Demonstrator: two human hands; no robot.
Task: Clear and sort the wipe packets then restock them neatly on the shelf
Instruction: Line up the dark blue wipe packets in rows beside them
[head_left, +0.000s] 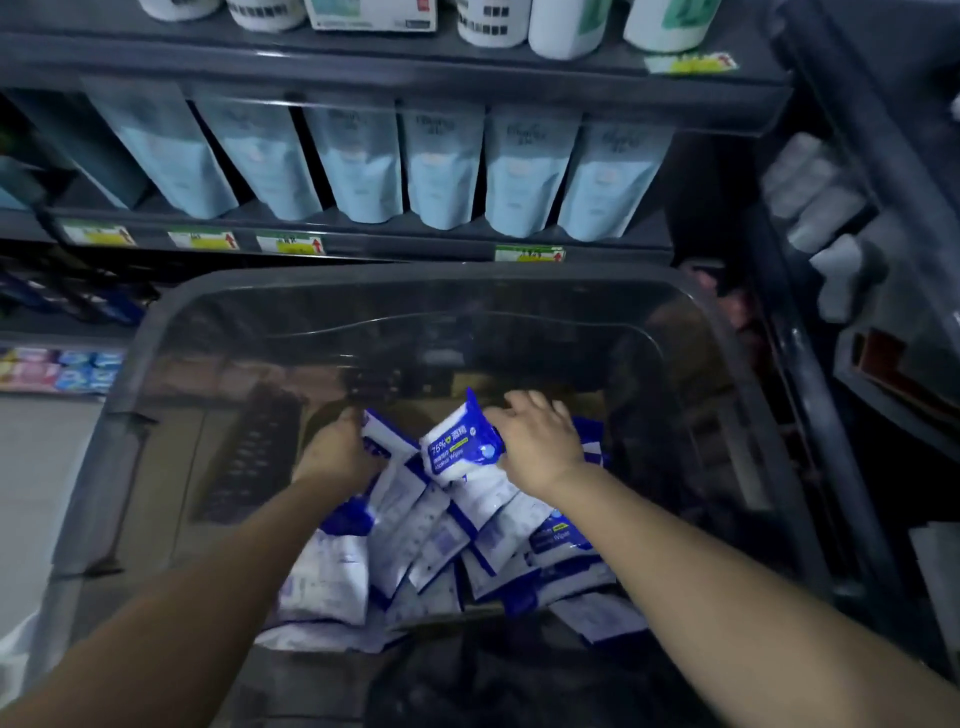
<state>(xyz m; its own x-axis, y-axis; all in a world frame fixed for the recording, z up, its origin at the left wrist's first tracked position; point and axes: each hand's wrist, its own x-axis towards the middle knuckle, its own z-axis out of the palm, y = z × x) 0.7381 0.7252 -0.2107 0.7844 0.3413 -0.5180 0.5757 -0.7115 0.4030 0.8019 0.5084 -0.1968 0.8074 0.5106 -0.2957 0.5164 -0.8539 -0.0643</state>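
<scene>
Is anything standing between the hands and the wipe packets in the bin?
Nothing visible does. Both are inside the open clear bin: the right hand grips the top packet, and the left hand grips wipe packets at the pile's far left edge.

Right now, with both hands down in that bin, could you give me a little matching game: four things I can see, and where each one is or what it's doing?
Things:
1. right hand
2. left hand
3. pale blue pouches
4. white bottles

Places or states:
A. standing in a row on the middle shelf above the bin
B. holding the 75% packet over the pile
C. on the top shelf, cut off by the frame
D. gripping a white packet at the pile's left side

Pairs: 1-B, 2-D, 3-A, 4-C
</scene>
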